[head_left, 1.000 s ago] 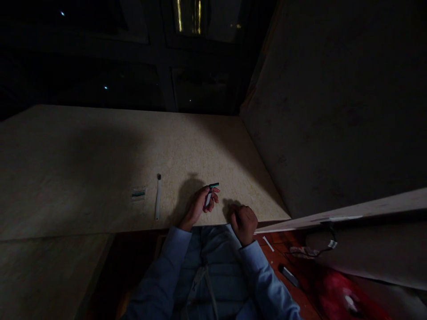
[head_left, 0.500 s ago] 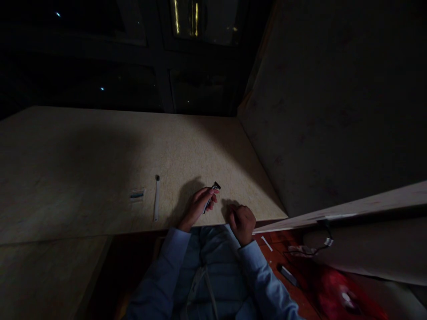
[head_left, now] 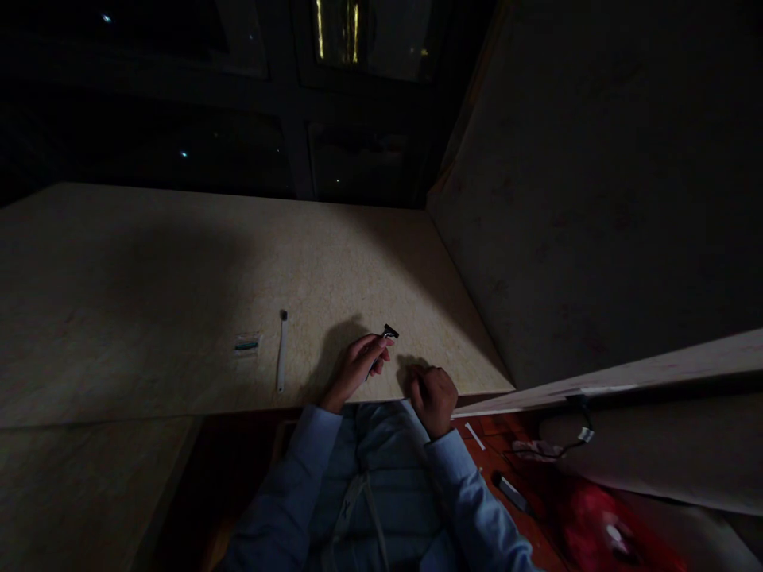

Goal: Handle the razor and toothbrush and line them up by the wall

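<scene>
My left hand (head_left: 359, 367) is closed around the handle of a razor (head_left: 389, 332), just above the table near its front edge. The razor's dark head sticks out past my thumb, pointing up and to the right. At the table edge, my right hand (head_left: 435, 397) is curled into a fist. Its fingertips are turned away, so whatever it may hold is hidden. Left of my left hand lies a toothbrush (head_left: 282, 349) with a pale handle and a dark head. Beside it is a small clear packet (head_left: 246, 345) with a dark teal strip inside.
The pale table (head_left: 196, 278) reaches back to dark windows (head_left: 363, 159) and ends at a wall (head_left: 596, 199) on the right. On the reddish floor at right are a white strip (head_left: 475, 436), a grey oblong object (head_left: 511, 492), a cable (head_left: 587, 421) and a red bag (head_left: 602, 516).
The razor's head has tipped slightly and shifted a little to the right in my left hand. My right hand stays in place. The view has shifted slightly.
</scene>
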The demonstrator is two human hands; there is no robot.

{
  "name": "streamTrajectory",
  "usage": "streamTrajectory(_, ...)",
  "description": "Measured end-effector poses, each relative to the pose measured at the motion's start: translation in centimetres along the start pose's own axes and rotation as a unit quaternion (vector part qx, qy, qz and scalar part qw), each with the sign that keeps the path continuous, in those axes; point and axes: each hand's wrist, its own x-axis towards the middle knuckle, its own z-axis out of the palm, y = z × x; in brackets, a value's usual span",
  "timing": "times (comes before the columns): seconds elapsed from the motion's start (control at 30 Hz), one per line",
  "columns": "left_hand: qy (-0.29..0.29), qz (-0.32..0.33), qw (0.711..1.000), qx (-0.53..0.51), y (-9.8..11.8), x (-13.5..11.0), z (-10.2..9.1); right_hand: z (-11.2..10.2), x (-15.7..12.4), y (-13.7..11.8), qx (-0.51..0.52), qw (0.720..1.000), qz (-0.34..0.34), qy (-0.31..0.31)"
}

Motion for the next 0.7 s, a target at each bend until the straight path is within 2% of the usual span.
streamTrajectory(0.7,0.004,0.006,1.0,0.019,-0.62,0.15,-0.04,0.06,-0.06,0.07,-0.005,1.0,-0.006,0.007)
